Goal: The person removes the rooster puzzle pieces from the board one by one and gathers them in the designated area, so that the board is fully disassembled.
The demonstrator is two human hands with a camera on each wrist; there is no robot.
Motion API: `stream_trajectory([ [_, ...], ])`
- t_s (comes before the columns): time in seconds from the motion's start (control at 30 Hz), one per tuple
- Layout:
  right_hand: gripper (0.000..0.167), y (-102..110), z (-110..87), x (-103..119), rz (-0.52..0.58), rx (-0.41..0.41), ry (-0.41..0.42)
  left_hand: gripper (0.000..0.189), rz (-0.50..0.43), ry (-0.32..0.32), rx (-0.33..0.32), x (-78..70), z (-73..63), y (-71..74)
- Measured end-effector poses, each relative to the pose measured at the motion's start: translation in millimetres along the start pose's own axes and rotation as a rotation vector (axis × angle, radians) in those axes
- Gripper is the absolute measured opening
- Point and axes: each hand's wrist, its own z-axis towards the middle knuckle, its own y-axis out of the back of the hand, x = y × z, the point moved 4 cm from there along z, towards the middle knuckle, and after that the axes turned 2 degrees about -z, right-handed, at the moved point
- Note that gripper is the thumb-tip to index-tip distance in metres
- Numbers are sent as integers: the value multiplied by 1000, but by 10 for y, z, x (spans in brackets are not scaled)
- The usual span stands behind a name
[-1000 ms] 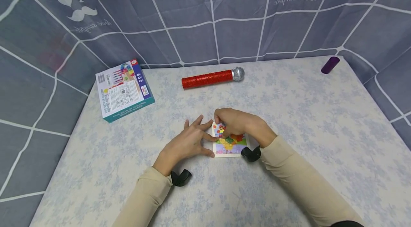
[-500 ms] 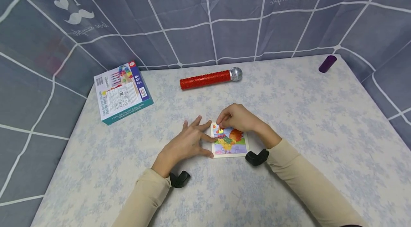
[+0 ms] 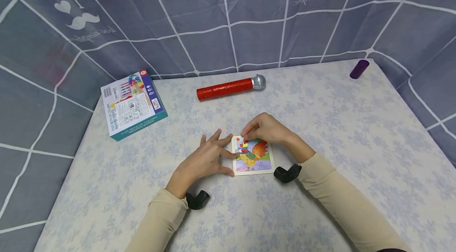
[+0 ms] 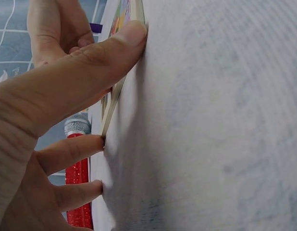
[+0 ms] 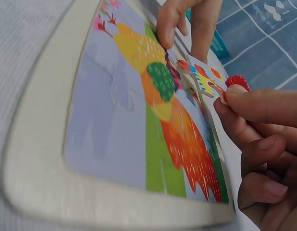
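Note:
A small square jigsaw puzzle (image 3: pixel 263 165) with a rooster picture and a pale frame lies on the table. My right hand (image 3: pixel 268 128) is over its top edge, thumb and forefinger pinching the corner of a puzzle piece (image 5: pixel 202 79) that shows the rooster's head. In the right wrist view this piece is tilted up from the board. My left hand (image 3: pixel 206 160) has its fingers spread at the puzzle's left side. Its thumb touches the lower left corner, and its forefinger reaches onto the picture. The left wrist view shows the thumb against the frame's edge (image 4: pixel 110 115).
Beyond the puzzle lies a red glittery microphone (image 3: pixel 226 89). A boxed toy set (image 3: pixel 135 103) sits at the back left of the table, and a purple cylinder (image 3: pixel 359 69) at the far right corner. A grey-blue curtain (image 3: pixel 199 14) hangs behind.
My right hand has drawn back off the picture to the top edge, uncovering more of the rooster. My left hand has stayed at the left side. The whole view has shifted slightly.

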Motion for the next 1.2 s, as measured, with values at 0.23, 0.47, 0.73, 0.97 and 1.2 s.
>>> stream_trajectory([
  [0.23, 12, 168, -96, -82, -12, -2, 3, 54, -16, 10, -18, 5, 8, -10],
  [0.47, 14, 445, -270, -253, -39, 9, -20, 55, -28, 12, -44, -8, 11, -12],
  [0.73, 16, 774, -472, -417, -101, -3, -106, 56, -29, 16, -42, 8, -7, -12],
  [0.97, 14, 831, -492, -496, -177, -68, -89, 55, -36, 15, -46, 16, -12, -13],
  [1.2, 10, 781, -486, -468, -254, -136, -107, 56, -38, 8, -49, 10, -7, -30],
])
